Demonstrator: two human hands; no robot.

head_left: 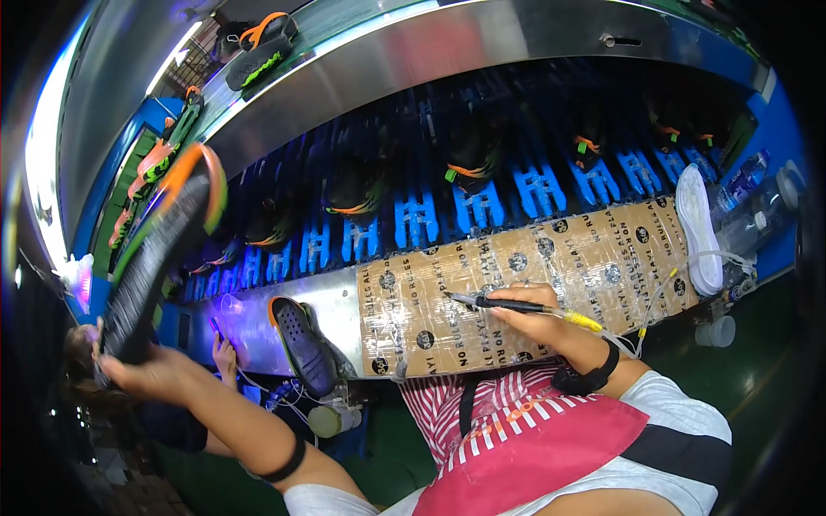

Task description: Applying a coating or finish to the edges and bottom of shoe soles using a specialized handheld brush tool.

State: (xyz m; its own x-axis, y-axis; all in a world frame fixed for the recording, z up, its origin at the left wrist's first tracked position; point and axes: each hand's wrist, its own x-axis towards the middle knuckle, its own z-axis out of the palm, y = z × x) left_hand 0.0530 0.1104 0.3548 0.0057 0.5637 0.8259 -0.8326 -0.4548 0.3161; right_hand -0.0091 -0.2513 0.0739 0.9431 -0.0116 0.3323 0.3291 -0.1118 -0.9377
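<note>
At the far left, my left hand (146, 376) grips the lower end of a black shoe sole (159, 258) with an orange and green rim. The sole is raised and tilted, slightly smeared by motion. My right hand (535, 316) is closed around a slim black brush (508, 304) fed by a yellow-ended tube (581, 321). Its pointed tip hangs over the cardboard-covered bench (594, 245), pointing left. Another dark sole (305, 348), orange-edged and dotted with holes, lies on the bare metal part of the bench between my hands.
Beyond the bench, blue racks (479, 205) carry dark shoes. A metal-edged upper belt (361, 82) bears another shoe (262, 56). At right are a white sole (699, 232), plastic bottles (757, 215) and thin tubing. A co-worker's hand (225, 357) holds a purple-lit tool at left.
</note>
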